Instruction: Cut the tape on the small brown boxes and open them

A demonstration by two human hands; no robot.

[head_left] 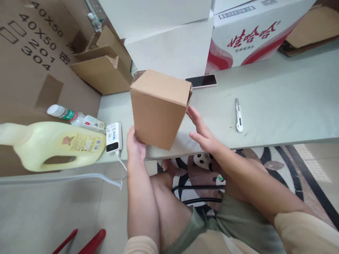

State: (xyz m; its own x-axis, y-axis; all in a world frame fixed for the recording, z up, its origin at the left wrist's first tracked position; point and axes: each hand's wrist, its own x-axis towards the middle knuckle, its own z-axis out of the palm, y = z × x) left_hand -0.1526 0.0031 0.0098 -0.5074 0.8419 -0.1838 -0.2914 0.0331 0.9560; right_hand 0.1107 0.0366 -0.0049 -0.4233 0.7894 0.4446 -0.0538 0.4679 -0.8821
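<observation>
A plain brown cardboard box [159, 113] is tilted over the front of the table. My left hand [136, 145] grips its lower left corner, the fingers partly hidden behind it. On the other side, my right hand [201, 133] has its fingers stretched out and apart, with the fingertips close to the box's right end. Whether they touch it I cannot tell. Rough flap edges show at the box's right end and at its upper left. To the right of my right hand lies a white utility knife [238, 115], its metal tip pointing away from me.
A phone [203, 81] lies behind the box, before stacked white cartons [169, 46]. Leftward are a power bank [113, 137] with a cable, a yellow jug [58, 144], a plastic bottle [76, 118] and open cardboard boxes [103, 74]. The table's front edge [265, 144] runs before my knees.
</observation>
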